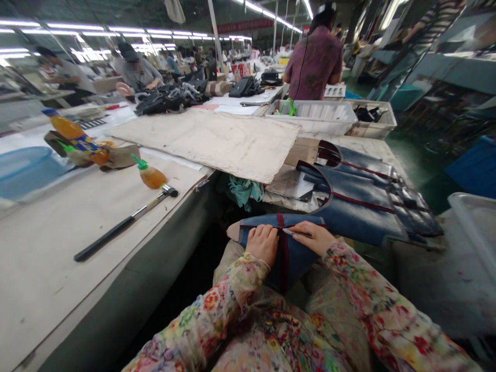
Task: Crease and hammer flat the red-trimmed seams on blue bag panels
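Panel (299,254) lies beneath my left hand (263,245) at its ten o'clock, grip indeterminable; right hand (314,237), two o'clock, clamps tool (288,232).

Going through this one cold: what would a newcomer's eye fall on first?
Probably the blue piece with dark red bands on the lap, where the left hand rests and the right hand holds something small. Then the glossy blue stack beyond the right hand, and the black-handled hammer on the left table.

The cloth (217,137) looks matt and rough. In front of it, the held panel (300,257) is smooth, softly glossy; right of the cloth, stacked panels (366,221) shine (almost like plastic).
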`<state>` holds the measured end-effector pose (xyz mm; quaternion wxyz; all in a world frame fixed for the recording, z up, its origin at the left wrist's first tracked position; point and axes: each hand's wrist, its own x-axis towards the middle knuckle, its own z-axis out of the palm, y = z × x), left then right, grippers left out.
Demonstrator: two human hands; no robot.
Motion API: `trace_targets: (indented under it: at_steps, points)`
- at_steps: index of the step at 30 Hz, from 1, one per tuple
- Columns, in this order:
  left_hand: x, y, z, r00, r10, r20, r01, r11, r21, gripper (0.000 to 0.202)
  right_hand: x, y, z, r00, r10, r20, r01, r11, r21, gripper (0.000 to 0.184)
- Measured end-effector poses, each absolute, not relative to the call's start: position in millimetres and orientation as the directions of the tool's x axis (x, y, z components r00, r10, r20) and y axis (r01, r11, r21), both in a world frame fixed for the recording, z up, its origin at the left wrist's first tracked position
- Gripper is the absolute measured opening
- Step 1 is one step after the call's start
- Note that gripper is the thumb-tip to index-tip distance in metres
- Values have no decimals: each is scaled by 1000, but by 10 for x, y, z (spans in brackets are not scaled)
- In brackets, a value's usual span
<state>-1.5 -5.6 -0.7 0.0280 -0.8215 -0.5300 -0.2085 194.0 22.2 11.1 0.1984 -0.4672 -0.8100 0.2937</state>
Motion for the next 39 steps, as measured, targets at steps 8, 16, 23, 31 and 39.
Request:
trace_targets:
  at_steps: [8,16,23,31,39]
  points:
    - [46,39,-3,393,851,349,876,-462,139,13,1920,318,201,-598,801,-32,684,489,-542,34]
    - [13,1,-55,508,775,376,814,-574,84,19,1816,210,108,-537,839,91,728,515,-452,33]
    - [35,36,-171,505,778,373,804,-581,125,27,1683,78,57,-416,884,211,834,464,-300,33]
    - [34,100,-108,534,771,348,786,-604,131,23,1663,117,46,-438,883,170,882,458,-110,37]
    - [-93,21,-136,474,780,409,818,-562,125,29,2030,31,14,-462,861,213,870,486,-77,36]
